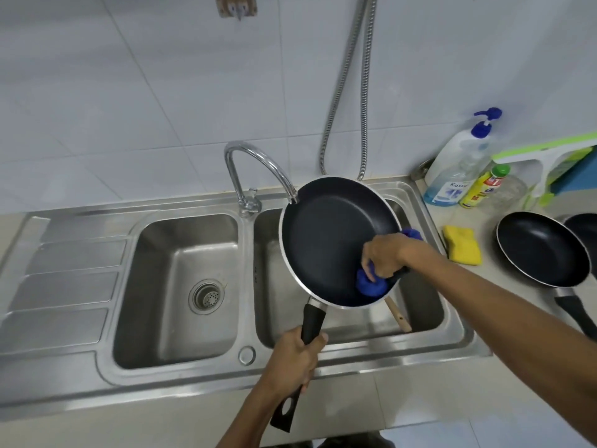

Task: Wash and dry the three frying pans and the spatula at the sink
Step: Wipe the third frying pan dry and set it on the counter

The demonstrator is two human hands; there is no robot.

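Large frying pan (336,234) is held above the right basin of a stainless double sink (193,383), its dark inner face tilted toward the camera and its handle pointing to 6 o'clock. Left hand (297,354) is closed around that handle at mid-length; the handle's end with the hanging hole projects below the hand. Right hand (384,257) grips a blue scrubber (371,284), fingers curled over it, and presses it on the pan's inner face at about 5 o'clock, close to the rim. The faucet (258,166) spout ends just at the pan rim at 11 o'clock. A wooden spatula (399,315) lies in the right basin at 5 o'clock of the pan; only its handle shows, the rest being hidden under the pan. The left basin holds only its drain strainer (206,297). On the bench (478,286) at 3 o'clock stands a second frying pan (542,250), face up, handle to 5 o'clock; a third frying pan (584,227) just beyond it is cut by the frame edge. A yellow sponge (462,248) lies between sink and second pan. At 2 o'clock stand a pump bottle (458,166), a yellow bottle (484,185) with a green cap and a green-and-white squeegee (549,160).
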